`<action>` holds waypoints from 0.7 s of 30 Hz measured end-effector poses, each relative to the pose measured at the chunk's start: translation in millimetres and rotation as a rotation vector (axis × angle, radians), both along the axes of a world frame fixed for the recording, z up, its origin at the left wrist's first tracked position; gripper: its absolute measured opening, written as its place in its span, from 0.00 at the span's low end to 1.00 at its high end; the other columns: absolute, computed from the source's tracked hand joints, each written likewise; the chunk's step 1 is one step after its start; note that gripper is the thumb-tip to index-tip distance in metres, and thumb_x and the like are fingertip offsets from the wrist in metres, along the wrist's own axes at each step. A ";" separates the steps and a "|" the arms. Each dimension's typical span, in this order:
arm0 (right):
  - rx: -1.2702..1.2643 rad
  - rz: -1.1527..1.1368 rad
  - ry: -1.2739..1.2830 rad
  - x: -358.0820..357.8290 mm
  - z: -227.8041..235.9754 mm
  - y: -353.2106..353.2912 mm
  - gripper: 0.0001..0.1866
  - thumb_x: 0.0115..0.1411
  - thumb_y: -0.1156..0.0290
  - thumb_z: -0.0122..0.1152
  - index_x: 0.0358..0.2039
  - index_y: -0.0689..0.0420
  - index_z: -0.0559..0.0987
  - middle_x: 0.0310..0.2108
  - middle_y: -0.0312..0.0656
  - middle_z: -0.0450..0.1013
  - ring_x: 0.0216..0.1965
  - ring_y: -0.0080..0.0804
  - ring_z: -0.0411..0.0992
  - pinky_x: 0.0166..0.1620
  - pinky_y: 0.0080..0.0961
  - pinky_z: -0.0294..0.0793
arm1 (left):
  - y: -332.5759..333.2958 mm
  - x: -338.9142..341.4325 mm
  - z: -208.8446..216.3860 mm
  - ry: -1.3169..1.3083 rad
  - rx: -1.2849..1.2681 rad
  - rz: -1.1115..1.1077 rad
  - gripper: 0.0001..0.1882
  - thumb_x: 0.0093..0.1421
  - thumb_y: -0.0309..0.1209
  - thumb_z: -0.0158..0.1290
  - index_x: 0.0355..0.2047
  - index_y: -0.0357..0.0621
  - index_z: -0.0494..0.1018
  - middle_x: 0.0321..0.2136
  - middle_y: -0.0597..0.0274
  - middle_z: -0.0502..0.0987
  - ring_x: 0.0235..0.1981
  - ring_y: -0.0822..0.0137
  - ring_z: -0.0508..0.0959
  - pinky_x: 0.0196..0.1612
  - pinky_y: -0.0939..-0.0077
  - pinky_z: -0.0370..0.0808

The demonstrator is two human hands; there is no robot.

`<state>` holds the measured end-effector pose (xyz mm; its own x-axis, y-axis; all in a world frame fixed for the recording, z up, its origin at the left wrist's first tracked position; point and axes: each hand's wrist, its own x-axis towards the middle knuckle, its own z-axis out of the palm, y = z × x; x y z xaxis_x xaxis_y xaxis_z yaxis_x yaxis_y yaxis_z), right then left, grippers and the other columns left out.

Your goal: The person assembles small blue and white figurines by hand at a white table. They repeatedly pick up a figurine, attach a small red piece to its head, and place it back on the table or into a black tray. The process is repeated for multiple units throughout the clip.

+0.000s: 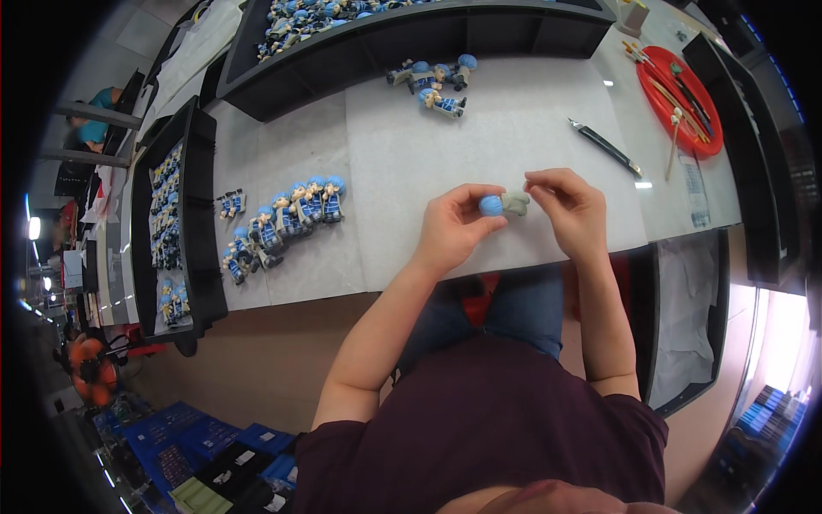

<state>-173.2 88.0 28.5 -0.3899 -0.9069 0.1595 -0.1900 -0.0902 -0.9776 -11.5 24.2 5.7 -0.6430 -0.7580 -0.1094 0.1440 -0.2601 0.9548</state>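
Note:
Over the near part of the white sheet, my left hand pinches a small figurine between thumb and fingers. Its round blue hair lies by my left fingertips and its grey-beige cape faces up, pointing right. My right hand is closed in a pinch right beside the cape's end; whether it touches the figurine or holds some tiny piece cannot be made out. Farther off, a loose group of similar blue-haired figurines lies on the sheet. To the left, several more figurines lie in a slanting row.
A black-handled craft knife lies right of my hands. Beyond it, a red oval tray holds brushes and sticks. Black bins of figurines stand at the back and left. Another black bin sits lower right.

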 end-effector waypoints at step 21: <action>-0.031 0.046 0.350 14.8 -0.8 -10.2 0.09 0.45 0.88 0.53 0.27 0.62 0.68 0.24 0.46 0.67 0.26 0.38 0.70 0.29 0.27 0.70 | 3.3 -3.5 -4.6 -0.063 -0.092 0.030 0.18 0.47 0.14 0.54 0.40 0.35 0.70 0.37 0.59 0.74 0.38 0.73 0.74 0.43 0.80 0.73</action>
<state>-158.5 77.8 27.7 -0.2655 -0.9151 0.3036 -0.5079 -0.1349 -0.8508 -15.0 27.5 1.1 -0.6138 -0.7856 -0.0781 0.0896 -0.1676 0.9818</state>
